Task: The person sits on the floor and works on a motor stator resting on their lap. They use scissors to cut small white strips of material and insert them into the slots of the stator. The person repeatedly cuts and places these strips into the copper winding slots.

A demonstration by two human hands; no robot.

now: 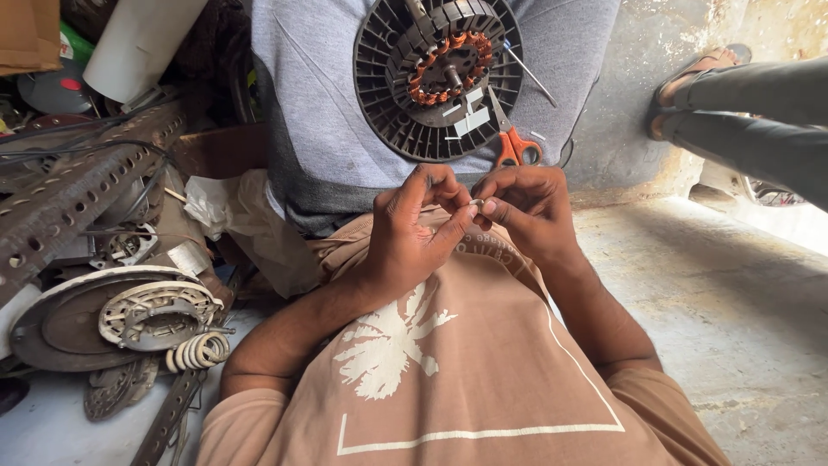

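Observation:
My left hand (414,229) and my right hand (526,207) meet in front of my chest, fingertips pinched together on a small pale slip (477,204), like a bit of paper or sleeve. Just beyond them, on a grey cloth (319,112), lies a round black fan motor (438,78) with copper windings at its centre. Several white slips (470,116) rest on the motor. A pair of orange-handled scissors (514,138) lies against the motor's right edge.
To the left is a heap of scrap: perforated metal angle bars (78,185), a rotor plate with windings (155,312), a coiled spring (200,351), crumpled plastic (250,216). Another person's legs and sandalled foot (733,95) reach in at upper right over the concrete floor (724,302).

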